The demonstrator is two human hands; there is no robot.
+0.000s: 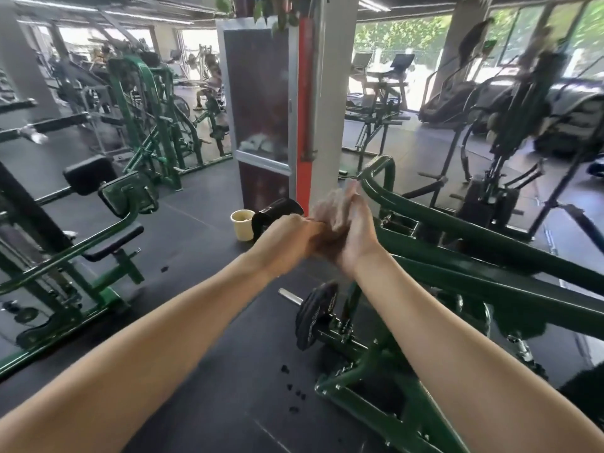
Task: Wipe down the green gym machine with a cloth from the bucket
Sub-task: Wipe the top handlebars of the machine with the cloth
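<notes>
Where arms meet beside green machine frame, left grip curled against right grip, contents indiscernible through blur; right grip fingers straight. Bucket on floor beyond.

Left hand and right hand touching. Bucket on floor, left of them and beyond. Machine rail right of right hand. Weight plate below hands, nearer. Pillar behind.
</notes>
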